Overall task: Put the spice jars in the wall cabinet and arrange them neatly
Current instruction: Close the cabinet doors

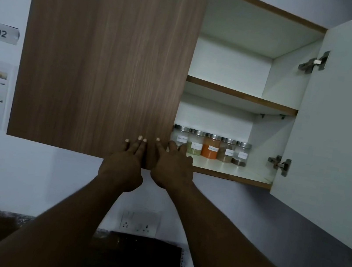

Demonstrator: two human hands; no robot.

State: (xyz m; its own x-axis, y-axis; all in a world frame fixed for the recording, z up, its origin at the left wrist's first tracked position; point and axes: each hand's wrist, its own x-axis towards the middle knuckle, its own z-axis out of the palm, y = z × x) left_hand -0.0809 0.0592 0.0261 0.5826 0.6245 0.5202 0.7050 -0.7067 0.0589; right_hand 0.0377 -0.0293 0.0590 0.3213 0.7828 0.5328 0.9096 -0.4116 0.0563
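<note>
Several glass spice jars (212,148) with silver lids and white labels stand in a row on the lower shelf (233,171) of the wall cabinet. The orange-filled jar is in the middle of the row. My left hand (125,164) lies flat on the lower right corner of the wood-grain left door (106,57), fingers spread. My right hand (172,167) is beside it at that door's edge, fingers extended toward the leftmost jar; whether it touches the jar I cannot tell. Neither hand holds anything.
The right door (340,136) hangs wide open, white inside, with two metal hinges. The upper shelf (241,95) has nothing visible on it. A wall socket (140,223) sits below, above a dark counter. Paper notices hang on the wall at left.
</note>
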